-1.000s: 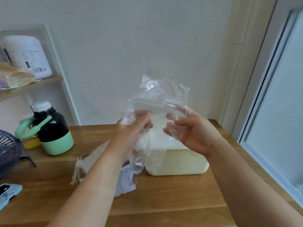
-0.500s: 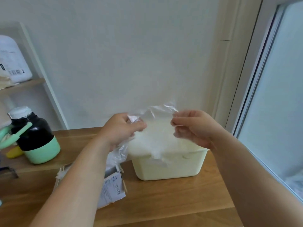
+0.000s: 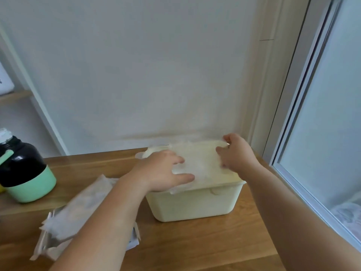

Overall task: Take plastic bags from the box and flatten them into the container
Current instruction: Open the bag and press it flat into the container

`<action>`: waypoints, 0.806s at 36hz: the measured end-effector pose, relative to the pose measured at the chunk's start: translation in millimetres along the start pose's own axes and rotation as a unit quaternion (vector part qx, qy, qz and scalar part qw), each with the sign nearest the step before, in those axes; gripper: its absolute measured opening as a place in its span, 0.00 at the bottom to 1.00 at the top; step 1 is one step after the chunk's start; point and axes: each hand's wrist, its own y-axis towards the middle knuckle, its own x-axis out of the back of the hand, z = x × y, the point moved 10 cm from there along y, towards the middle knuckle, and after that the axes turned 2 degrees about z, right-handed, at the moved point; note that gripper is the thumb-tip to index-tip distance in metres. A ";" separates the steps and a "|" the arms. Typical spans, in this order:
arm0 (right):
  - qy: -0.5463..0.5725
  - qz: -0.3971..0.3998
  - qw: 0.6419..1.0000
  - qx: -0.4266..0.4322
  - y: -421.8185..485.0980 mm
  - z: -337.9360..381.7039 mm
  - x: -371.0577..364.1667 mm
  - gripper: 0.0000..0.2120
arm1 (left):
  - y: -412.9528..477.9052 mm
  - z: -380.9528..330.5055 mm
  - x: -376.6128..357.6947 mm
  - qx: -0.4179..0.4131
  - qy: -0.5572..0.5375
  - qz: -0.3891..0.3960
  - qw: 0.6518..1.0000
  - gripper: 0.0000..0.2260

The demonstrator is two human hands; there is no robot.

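Flattening plastic bag (image 3: 201, 161) across top of cream container (image 3: 195, 206), directly under both hands.
Pressing down with left hand (image 3: 164, 173), flat and splayed, gripping nothing, on bag's near-left part. Bending right hand (image 3: 237, 153) over far-right rim, curled fingers touching bag; cannot tell whether pinching or only pressing, too blurred. Leaving box (image 3: 82, 204) of bags lying under left forearm on wooden table (image 3: 214, 241), print on its near end flap smearing past reading. Noting black-and-mint bottle (image 3: 25, 173) standing well left of left hand.
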 end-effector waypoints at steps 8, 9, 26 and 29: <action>-0.291 -0.036 0.925 0.244 -26.0 54.7 -2.0 0.31 | 30.4 7.3 -37.6 0.025 0.008 0.106 0.994 0.35; -0.306 -0.006 0.916 0.257 -26.5 58.1 -9.4 0.30 | 34.4 7.9 -42.8 0.024 0.010 0.117 0.993 0.35; -0.350 0.341 0.872 0.033 -10.5 -18.7 -82.4 0.37 | 47.8 23.0 -52.0 0.055 -0.029 0.118 0.991 0.32; -0.298 0.290 0.909 0.040 -7.9 -10.4 -68.6 0.38 | 37.9 27.3 -25.2 0.068 -0.062 0.038 0.995 0.33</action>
